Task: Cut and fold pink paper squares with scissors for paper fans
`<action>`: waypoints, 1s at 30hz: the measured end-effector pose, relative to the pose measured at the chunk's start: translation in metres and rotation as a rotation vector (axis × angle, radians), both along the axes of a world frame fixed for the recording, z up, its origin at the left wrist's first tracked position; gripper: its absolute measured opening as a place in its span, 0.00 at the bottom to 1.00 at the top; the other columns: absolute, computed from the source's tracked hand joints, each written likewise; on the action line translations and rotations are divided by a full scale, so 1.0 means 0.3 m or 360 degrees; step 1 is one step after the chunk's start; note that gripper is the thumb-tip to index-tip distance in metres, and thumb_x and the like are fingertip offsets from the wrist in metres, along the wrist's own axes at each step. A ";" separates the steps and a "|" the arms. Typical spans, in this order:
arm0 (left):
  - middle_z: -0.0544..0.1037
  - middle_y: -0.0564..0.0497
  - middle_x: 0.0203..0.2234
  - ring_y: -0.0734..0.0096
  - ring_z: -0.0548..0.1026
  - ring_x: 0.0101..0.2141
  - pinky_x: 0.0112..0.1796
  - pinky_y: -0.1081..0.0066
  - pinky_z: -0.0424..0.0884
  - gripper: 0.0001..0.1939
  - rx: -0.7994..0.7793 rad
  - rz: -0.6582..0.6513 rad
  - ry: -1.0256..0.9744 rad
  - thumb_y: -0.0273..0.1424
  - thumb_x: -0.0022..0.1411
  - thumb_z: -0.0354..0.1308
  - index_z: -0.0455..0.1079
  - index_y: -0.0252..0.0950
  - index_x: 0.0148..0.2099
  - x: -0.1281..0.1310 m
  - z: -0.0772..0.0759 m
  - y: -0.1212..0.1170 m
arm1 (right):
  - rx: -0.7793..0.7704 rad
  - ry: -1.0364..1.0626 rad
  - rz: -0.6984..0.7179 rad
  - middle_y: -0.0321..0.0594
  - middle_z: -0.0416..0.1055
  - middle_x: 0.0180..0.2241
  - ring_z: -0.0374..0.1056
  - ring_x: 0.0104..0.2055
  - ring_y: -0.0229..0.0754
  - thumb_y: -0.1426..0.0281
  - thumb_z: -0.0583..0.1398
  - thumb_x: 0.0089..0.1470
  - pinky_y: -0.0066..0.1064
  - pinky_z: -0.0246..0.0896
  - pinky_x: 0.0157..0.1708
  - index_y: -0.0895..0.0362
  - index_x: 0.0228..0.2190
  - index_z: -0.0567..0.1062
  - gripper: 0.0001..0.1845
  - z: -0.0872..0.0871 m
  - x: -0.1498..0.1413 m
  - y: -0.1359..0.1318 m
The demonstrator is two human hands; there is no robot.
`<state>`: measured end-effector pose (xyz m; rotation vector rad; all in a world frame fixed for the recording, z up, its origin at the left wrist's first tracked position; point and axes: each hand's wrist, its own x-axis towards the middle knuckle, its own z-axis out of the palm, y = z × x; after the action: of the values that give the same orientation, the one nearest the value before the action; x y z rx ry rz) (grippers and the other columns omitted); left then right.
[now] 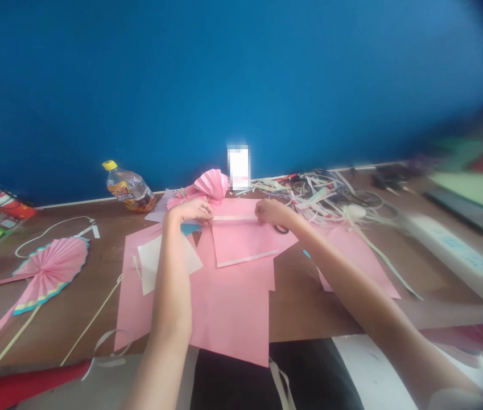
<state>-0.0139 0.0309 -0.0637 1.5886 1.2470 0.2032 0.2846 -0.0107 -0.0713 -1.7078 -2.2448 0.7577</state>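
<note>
A pale narrow strip [235,217] runs taut along the far edge of a pink paper sheet [243,245]. My left hand [194,210] pinches the strip's left end, and the right end lies in the closed fingers of my right hand [269,212]. Another whitish strip [247,259] follows the sheet's near edge. Beneath are more pink sheets [236,319]. By my right wrist a dark scissors handle [281,229] shows, its blades hidden. A white paper piece [168,262] lies partly behind my left forearm.
A folded pink paper fan [211,185] sits behind my hands, near a bottle with a yellow cap [130,188]. Another fan with a blue and yellow edge [56,267] lies left. Tangled strips [318,193] and a white power strip [458,256] are on the right.
</note>
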 end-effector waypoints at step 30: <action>0.79 0.45 0.30 0.69 0.77 0.32 0.36 0.70 0.73 0.20 0.0180 -0.0107 -0.0037 0.43 0.45 0.67 0.72 0.33 0.35 0.027 0.039 0.009 | 0.0498 0.0031 -0.0012 0.43 0.74 0.36 0.66 0.36 0.41 0.70 0.59 0.52 0.27 0.54 0.35 0.60 0.41 0.76 0.15 -0.107 0.031 0.078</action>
<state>-0.0056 0.0337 -0.0520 1.7180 1.1796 0.2524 0.2938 0.0127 -0.1033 -1.5508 -2.2034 0.3924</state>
